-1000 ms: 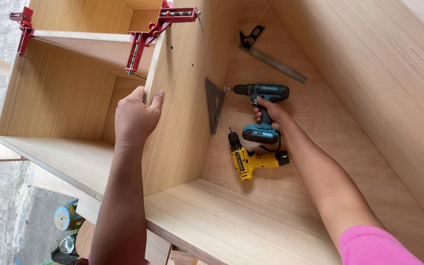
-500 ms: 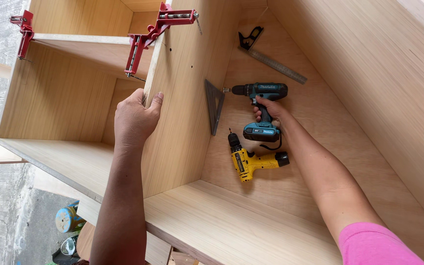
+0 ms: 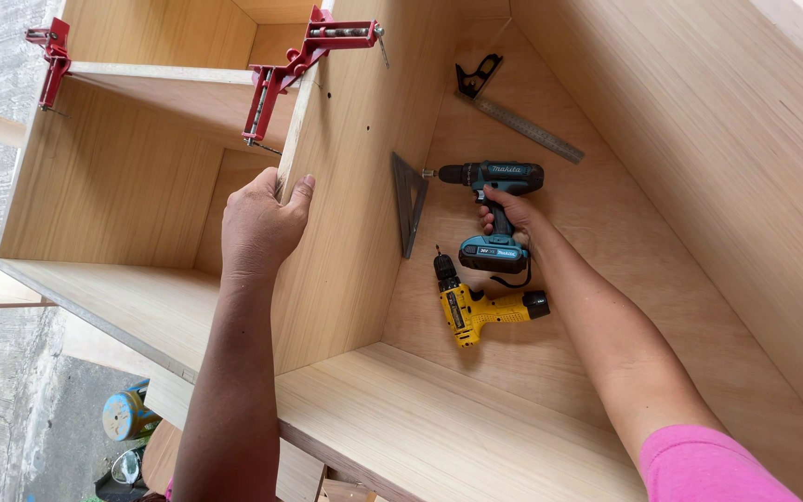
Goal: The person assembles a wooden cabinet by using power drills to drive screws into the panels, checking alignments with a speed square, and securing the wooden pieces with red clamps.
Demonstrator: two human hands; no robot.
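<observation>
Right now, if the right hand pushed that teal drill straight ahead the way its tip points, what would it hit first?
The right hand holds the teal drill aimed left; its tip is nearly at the upright wooden divider panel, just above the grey triangular square. Depth is unclear.

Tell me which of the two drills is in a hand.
The teal drill: the right hand grips its handle. The yellow drill lies untouched below it.

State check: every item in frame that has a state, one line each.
left hand: gripping the upright divider panel at its edge
right hand: closed on the teal drill, bit pointing at the divider
yellow drill: lying loose on the cabinet back, unheld
triangular square: standing against the divider
combination square: lying flat, unheld
red corner clamps: clamped on panel joints
</observation>
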